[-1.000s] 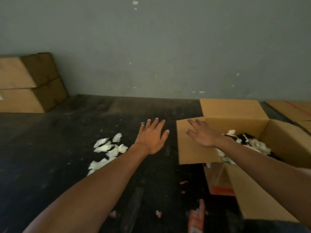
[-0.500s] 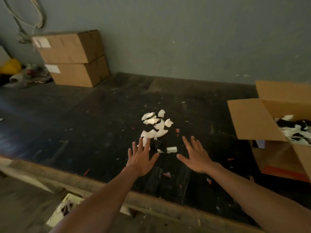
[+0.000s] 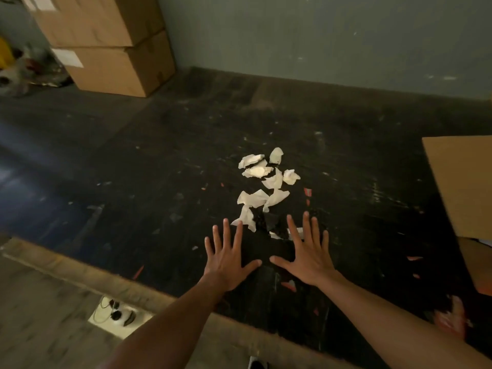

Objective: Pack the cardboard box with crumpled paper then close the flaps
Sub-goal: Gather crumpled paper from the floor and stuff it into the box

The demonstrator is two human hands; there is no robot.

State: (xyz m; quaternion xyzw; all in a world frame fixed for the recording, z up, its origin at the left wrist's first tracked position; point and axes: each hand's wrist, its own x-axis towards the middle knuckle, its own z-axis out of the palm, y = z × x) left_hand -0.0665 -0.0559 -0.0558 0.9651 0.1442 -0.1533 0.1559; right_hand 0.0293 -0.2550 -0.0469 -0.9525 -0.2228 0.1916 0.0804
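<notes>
Several pieces of crumpled white paper (image 3: 262, 186) lie in a loose pile on the dark table top (image 3: 159, 182), with a few dark scraps at the pile's near end. My left hand (image 3: 227, 258) and my right hand (image 3: 306, 255) hover side by side just short of the pile, palms down, fingers spread, holding nothing. The fingertips of both reach the nearest pieces. Only one raised flap of the open cardboard box (image 3: 463, 182) shows at the right edge; its inside is out of view.
Two closed cardboard boxes (image 3: 106, 43) are stacked at the back left against the grey wall. Clutter lies left of them. The table's worn front edge (image 3: 119, 283) runs diagonally below my arms, with floor and a white object beneath. Small red scraps dot the table.
My view has swung left from the open box to the paper pile. Both hands have moved from the box flap to the pile and come close together.
</notes>
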